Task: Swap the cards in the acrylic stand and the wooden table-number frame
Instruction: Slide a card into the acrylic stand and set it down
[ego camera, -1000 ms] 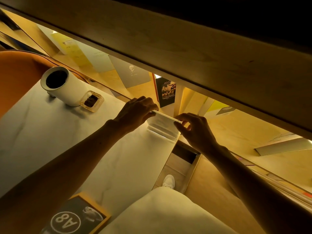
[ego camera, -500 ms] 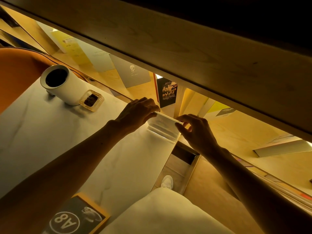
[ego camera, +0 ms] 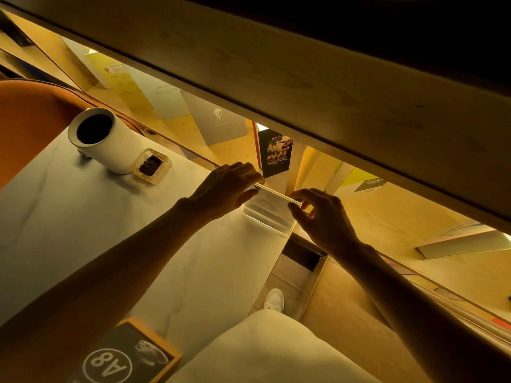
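Holding dark bits, a small clear square dish [ego camera: 152, 165] sits at ten o'clock; the left hand [ego camera: 225, 189] and right hand [ego camera: 322, 217] pinch the clear acrylic stand's [ego camera: 269, 210] top corners.

wooden table-number frame [ego camera: 154, 345] | card reads "A8" | upside down

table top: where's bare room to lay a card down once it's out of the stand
The widest bare patch of the table lies between the white cylinder, the left forearm and the wooden frame. It is crowded at the far corner, where the left hand and right hand pinch the acrylic stand.
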